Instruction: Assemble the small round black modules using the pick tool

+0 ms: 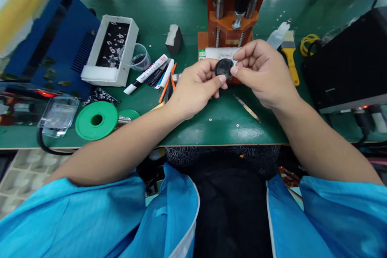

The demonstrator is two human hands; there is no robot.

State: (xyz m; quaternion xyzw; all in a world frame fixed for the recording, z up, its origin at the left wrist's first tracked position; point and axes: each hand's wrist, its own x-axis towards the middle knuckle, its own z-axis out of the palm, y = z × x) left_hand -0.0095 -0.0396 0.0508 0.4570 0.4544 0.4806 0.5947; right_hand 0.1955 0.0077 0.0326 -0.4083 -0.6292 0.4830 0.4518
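Observation:
A small round black disc-shaped part point(224, 68) is held up in front of the orange press. My left hand point(198, 84) is closed on its lower left edge, thumb on the near face. At its right side, my right hand point(263, 72) has thumb and index finger bent together, touching the rim; whether something small is also pinched there I cannot make out. Behind the hands, a white block point(222, 53) lies at the foot of the press point(232, 20). A pair of tweezers or similar thin tool point(247, 108) rests on the green table below my right hand.
To the left are a white box point(133, 36) with small parts, a clear cup point(141, 58), markers point(151, 68), a dark block point(173, 40) and a green solder spool point(87, 123). At right are a yellow-handled brush point(290, 60), a bottle point(278, 36) and a black machine point(347, 56).

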